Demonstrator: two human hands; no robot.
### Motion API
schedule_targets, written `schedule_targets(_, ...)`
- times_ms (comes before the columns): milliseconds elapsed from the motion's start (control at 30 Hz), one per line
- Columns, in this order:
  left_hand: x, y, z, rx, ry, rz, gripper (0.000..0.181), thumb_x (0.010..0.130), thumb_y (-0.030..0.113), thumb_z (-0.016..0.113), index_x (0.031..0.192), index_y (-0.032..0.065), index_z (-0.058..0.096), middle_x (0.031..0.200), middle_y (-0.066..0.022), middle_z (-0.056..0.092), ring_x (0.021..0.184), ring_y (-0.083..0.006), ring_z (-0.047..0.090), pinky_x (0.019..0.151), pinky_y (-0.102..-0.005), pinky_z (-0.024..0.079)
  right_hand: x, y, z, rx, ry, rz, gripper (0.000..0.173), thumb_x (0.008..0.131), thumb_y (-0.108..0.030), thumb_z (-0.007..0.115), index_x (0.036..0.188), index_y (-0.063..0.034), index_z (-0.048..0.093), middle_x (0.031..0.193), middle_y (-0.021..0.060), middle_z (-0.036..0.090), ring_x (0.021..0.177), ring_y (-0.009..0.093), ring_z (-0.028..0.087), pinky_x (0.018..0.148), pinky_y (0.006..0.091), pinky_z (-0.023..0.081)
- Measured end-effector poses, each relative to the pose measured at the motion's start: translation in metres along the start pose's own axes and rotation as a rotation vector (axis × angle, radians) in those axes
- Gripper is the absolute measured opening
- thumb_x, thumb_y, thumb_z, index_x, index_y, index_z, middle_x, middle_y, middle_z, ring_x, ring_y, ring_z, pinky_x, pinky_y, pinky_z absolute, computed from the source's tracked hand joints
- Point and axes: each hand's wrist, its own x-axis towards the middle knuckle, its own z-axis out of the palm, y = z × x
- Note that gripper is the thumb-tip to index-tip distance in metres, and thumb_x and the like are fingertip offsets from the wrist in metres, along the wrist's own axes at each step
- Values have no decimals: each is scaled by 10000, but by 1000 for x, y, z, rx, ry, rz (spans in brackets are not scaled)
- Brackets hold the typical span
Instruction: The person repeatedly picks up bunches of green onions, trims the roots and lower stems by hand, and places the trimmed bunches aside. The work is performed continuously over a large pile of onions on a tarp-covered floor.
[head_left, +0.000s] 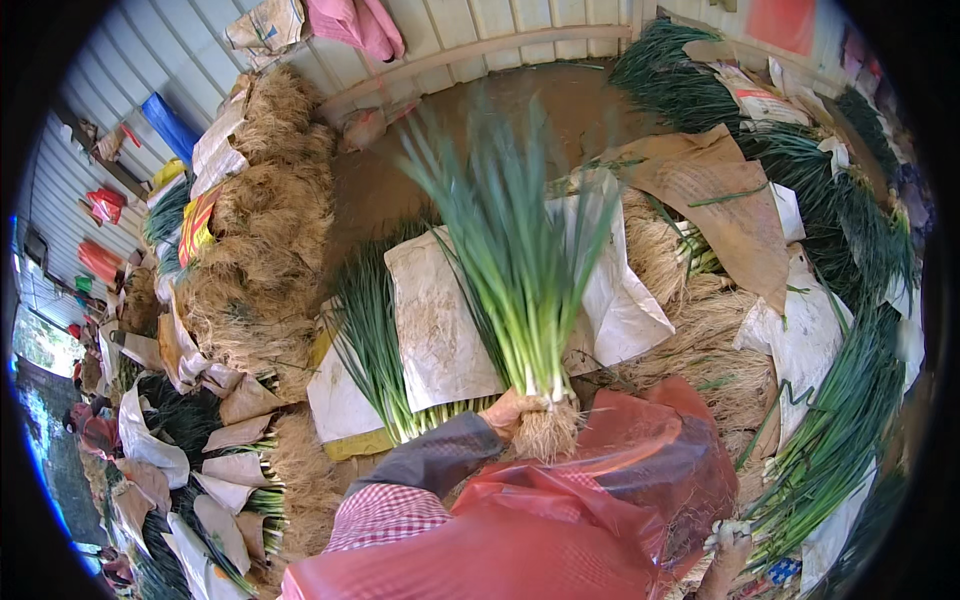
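My left hand (512, 412) is closed around the white stems of a bunch of green onions (534, 330), just above their tan roots. The leaves fan upward, away from me, and their tips are blurred. My right hand (726, 541) is low at the right, beside the stem ends of a pile of long green onions (814, 457); its fingers are partly hidden, so whether it grips any is unclear. A red plastic apron (517, 540) covers my lap.
Ahead lie more green onions (367, 337) under a stained white sheet (442, 322). Rooty bundles (259, 217) are stacked at the left. Brown sacking (705, 195) covers bundles at the right. Behind stands a corrugated metal wall (480, 22). People in red (97, 431) are at the far left.
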Motion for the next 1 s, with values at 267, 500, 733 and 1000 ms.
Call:
schedule_targets(267, 4, -93, -183, 1567, -334, -82, 206, 740, 167, 642, 923, 75, 634, 732, -127, 649, 616, -262, 612, 531, -392, 473, -19, 135, -64, 83, -44, 224, 194, 830, -208, 592, 906, -30, 584, 712, 72, 587, 526, 136, 537, 469, 261, 440)
schedule_targets(500, 1, -27, -154, 1819, -951, -638, 360, 808, 420, 572, 944, 101, 667, 794, -169, 637, 793, -334, 619, 710, -408, 490, -134, 137, -88, -525, -399, 771, 294, 831, -286, 625, 938, -20, 686, 745, 113, 647, 682, 205, 633, 620, 315, 493)
schedule_targets(733, 81, 50, 107, 1920, -741, 82, 209, 808, 254, 597, 927, 106, 683, 895, -127, 674, 818, -302, 643, 714, -376, 509, -5, 62, -76, -531, 480, -11, 501, 833, -311, 634, 1208, 1, 525, 1185, 197, 561, 1087, 283, 561, 924, 356, 446)
schedule_targets(1000, 106, -98, 352, 1079, -970, 2, 394, 892, 101, 570, 1258, -12, 477, 1219, -144, 557, 1115, -210, 541, 973, -318, 429, 107, 74, -97, -700, 480, 181, 878, 750, -394, 601, 1415, 37, 225, 1397, 266, 335, 1307, 360, 339, 1092, 365, 272)
